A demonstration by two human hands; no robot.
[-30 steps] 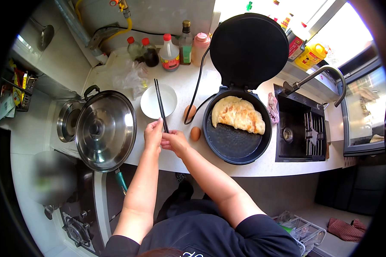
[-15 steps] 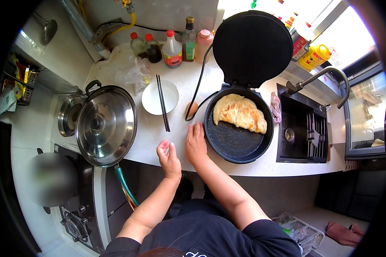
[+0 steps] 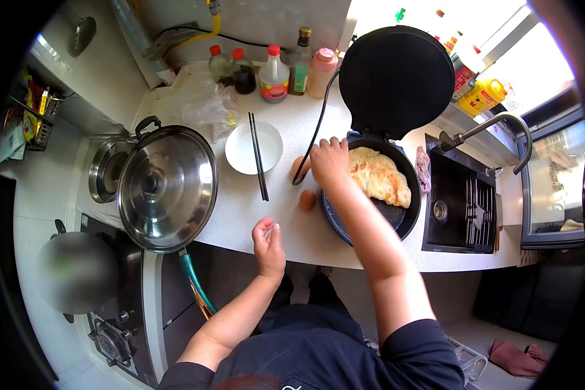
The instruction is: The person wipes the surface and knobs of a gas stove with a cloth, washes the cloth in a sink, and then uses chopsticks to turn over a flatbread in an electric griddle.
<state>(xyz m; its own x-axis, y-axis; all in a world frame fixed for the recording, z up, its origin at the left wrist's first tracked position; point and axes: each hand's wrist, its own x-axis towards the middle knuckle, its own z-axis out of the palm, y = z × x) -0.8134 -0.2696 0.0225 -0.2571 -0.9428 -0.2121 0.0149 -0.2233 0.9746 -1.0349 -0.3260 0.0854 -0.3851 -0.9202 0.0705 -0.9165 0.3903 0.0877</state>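
My right hand (image 3: 330, 166) reaches over the griddle's left rim with its fingers curled down beside a black cord (image 3: 318, 123). What those fingers grip, if anything, is hidden. Just left of it one brown egg (image 3: 298, 166) sits behind the cord, and a second brown egg (image 3: 307, 200) rests nearer the counter's front. A folded, browned flatbread (image 3: 380, 175) lies in the black electric griddle (image 3: 408, 224), whose lid (image 3: 396, 81) stands raised. My left hand (image 3: 270, 250) hovers at the counter edge, loosely curled, its thumb apart, nothing visible in it. Black chopsticks (image 3: 259, 156) lie across a white bowl (image 3: 239, 151).
A large pan with a steel lid (image 3: 169, 188) stands to the left, its green handle (image 3: 195, 279) jutting past the counter edge. Several sauce bottles (image 3: 274, 81) and a plastic bag (image 3: 205, 114) are along the back. On the right is a black sink (image 3: 445, 227) with a tap (image 3: 500, 120).
My right hand has moved away from the counter's front and up to the griddle's left rim. A second egg now shows where that hand was. My left hand remains at the counter edge.
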